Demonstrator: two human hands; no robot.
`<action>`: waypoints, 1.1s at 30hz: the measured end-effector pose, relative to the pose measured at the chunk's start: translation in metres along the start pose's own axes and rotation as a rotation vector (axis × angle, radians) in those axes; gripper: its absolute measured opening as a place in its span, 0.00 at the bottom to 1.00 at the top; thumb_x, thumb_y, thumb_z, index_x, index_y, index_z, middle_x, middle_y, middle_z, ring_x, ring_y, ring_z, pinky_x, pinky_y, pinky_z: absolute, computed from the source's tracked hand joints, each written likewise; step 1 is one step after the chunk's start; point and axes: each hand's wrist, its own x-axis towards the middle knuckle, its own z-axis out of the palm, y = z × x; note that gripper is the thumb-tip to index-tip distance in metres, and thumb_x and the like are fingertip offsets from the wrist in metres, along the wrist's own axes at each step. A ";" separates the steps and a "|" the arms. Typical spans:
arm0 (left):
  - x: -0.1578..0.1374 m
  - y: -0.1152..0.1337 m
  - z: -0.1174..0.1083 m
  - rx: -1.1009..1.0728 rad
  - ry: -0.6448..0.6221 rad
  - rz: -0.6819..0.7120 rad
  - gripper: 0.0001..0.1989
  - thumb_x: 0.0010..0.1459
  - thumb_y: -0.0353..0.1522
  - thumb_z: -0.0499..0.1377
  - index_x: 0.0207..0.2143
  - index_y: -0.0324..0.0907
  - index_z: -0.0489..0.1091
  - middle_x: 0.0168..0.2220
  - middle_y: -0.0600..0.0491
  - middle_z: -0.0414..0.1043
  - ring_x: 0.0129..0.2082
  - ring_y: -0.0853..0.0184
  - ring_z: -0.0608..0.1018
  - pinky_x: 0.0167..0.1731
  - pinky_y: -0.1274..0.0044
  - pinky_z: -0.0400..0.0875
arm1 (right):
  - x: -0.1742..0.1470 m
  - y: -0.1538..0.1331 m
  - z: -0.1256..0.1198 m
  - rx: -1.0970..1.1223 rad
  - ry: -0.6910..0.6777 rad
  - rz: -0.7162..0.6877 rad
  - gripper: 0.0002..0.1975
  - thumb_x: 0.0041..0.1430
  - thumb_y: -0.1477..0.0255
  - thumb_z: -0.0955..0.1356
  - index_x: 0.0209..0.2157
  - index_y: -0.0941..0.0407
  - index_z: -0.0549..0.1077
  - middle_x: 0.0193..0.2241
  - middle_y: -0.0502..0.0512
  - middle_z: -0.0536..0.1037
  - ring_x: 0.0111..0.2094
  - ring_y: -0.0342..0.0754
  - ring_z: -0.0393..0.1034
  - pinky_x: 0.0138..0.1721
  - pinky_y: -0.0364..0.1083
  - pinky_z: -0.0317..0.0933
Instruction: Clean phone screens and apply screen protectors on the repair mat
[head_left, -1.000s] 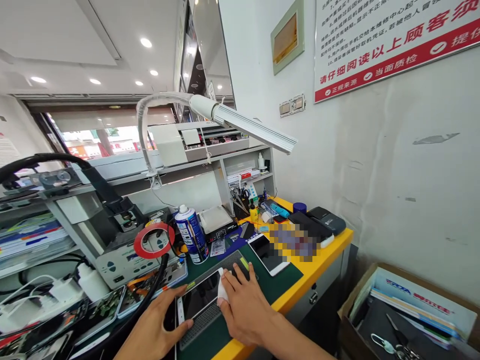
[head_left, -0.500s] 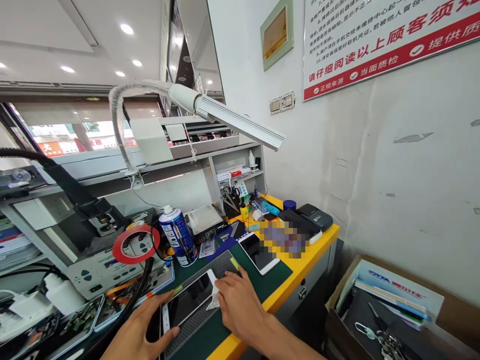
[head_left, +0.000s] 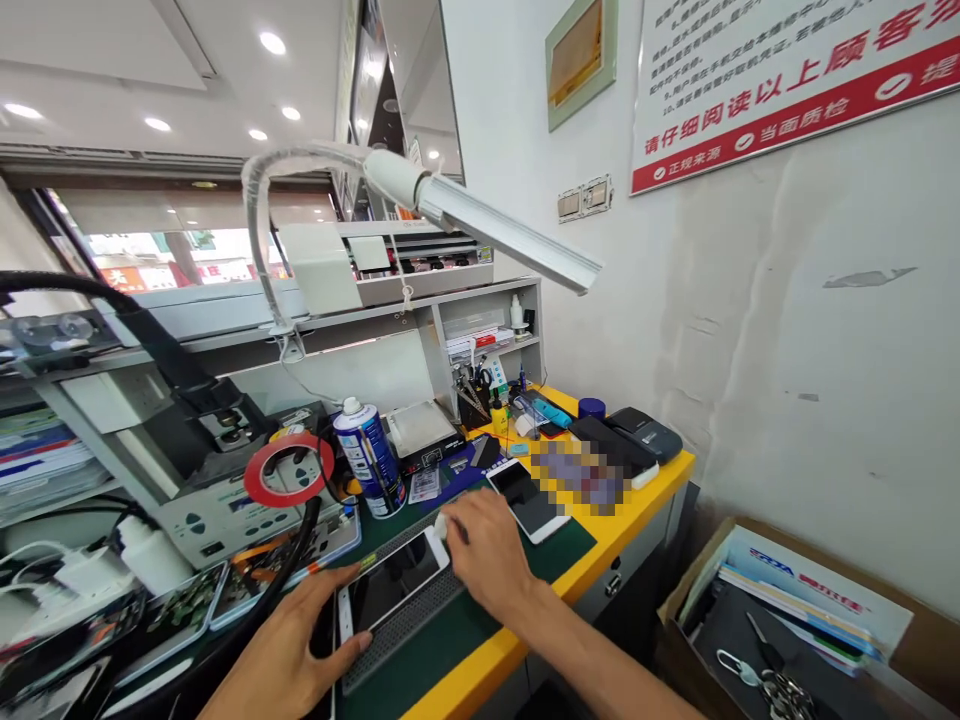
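A white-framed smartphone (head_left: 397, 585) with a dark screen lies face up on a grey perforated mat (head_left: 409, 625). My left hand (head_left: 300, 640) grips the phone's near end, thumb on one long edge and fingers on the other. At the far end, my right hand (head_left: 487, 550) is closed around a small white tissue (head_left: 441, 527), pressed to the phone's corner; most of the tissue is hidden by the fingers. Just beyond the right hand, a second white smartphone (head_left: 529, 500) rests face up on the green work mat (head_left: 574, 537).
A blue spray can (head_left: 371, 460) and a roll of red tape (head_left: 289, 470) stand behind the phone. Trays of circuit boards (head_left: 180, 610) and a black hose (head_left: 289, 575) crowd the left. A lamp (head_left: 510, 230) hangs above. An open cardboard box (head_left: 675, 610) sits right of the yellow table edge (head_left: 480, 680).
My right hand has curled tighter around the tissue and shifted up to the phone's far corner. My left hand keeps its hold. The view has turned slightly left.
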 end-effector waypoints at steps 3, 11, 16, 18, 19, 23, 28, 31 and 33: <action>-0.001 0.014 -0.008 -0.024 -0.004 -0.011 0.29 0.58 0.48 0.61 0.60 0.47 0.67 0.60 0.47 0.70 0.58 0.51 0.73 0.59 0.65 0.68 | 0.001 -0.001 0.000 0.026 -0.007 -0.045 0.16 0.70 0.76 0.57 0.46 0.57 0.75 0.45 0.60 0.77 0.51 0.53 0.66 0.56 0.53 0.56; -0.005 0.034 -0.025 -0.086 -0.086 -0.040 0.32 0.59 0.48 0.60 0.62 0.47 0.64 0.62 0.45 0.66 0.60 0.50 0.70 0.58 0.64 0.67 | -0.019 0.000 0.000 0.244 -0.305 0.028 0.12 0.68 0.70 0.63 0.37 0.53 0.79 0.36 0.55 0.78 0.42 0.51 0.70 0.44 0.49 0.61; -0.007 0.033 -0.025 -0.093 -0.086 -0.042 0.31 0.59 0.48 0.59 0.62 0.47 0.64 0.62 0.46 0.67 0.60 0.51 0.70 0.59 0.63 0.66 | 0.005 0.009 0.001 0.258 -0.362 0.098 0.12 0.66 0.66 0.64 0.36 0.53 0.78 0.35 0.55 0.79 0.38 0.51 0.72 0.38 0.46 0.61; -0.007 0.030 -0.023 -0.092 -0.073 -0.035 0.31 0.59 0.48 0.60 0.62 0.47 0.64 0.61 0.46 0.67 0.60 0.52 0.70 0.60 0.63 0.64 | 0.013 0.013 0.004 0.260 -0.360 0.141 0.11 0.65 0.65 0.65 0.40 0.54 0.77 0.35 0.56 0.80 0.36 0.51 0.73 0.33 0.45 0.60; -0.007 0.028 -0.022 -0.093 -0.071 -0.034 0.31 0.59 0.48 0.60 0.62 0.47 0.64 0.61 0.47 0.67 0.61 0.52 0.69 0.60 0.64 0.64 | 0.016 0.014 0.006 0.260 -0.360 0.160 0.11 0.65 0.65 0.65 0.40 0.55 0.77 0.35 0.56 0.80 0.36 0.51 0.73 0.31 0.44 0.59; -0.007 0.027 -0.021 -0.102 -0.081 -0.036 0.31 0.59 0.48 0.60 0.62 0.48 0.63 0.62 0.47 0.67 0.61 0.53 0.69 0.60 0.64 0.63 | 0.024 0.017 0.009 0.260 -0.403 0.176 0.12 0.64 0.64 0.64 0.35 0.55 0.77 0.34 0.55 0.80 0.34 0.50 0.74 0.29 0.43 0.58; -0.008 0.028 -0.022 -0.109 -0.075 -0.035 0.32 0.59 0.48 0.60 0.62 0.47 0.63 0.62 0.46 0.66 0.61 0.53 0.69 0.60 0.65 0.63 | 0.026 0.020 0.009 0.190 -0.412 0.166 0.16 0.61 0.62 0.68 0.45 0.57 0.76 0.42 0.60 0.78 0.40 0.53 0.73 0.34 0.45 0.59; -0.010 0.027 -0.020 -0.108 -0.053 -0.036 0.30 0.58 0.45 0.61 0.61 0.46 0.65 0.61 0.46 0.67 0.61 0.53 0.69 0.62 0.65 0.61 | 0.025 0.021 0.012 0.142 -0.394 0.138 0.11 0.61 0.63 0.68 0.35 0.57 0.77 0.39 0.60 0.78 0.39 0.54 0.73 0.35 0.46 0.58; -0.010 0.027 -0.020 -0.116 -0.056 -0.048 0.30 0.57 0.44 0.62 0.61 0.48 0.65 0.61 0.47 0.68 0.62 0.54 0.69 0.62 0.65 0.61 | 0.025 0.020 0.016 0.124 -0.377 0.120 0.10 0.61 0.67 0.67 0.27 0.56 0.76 0.33 0.57 0.78 0.37 0.53 0.73 0.34 0.45 0.57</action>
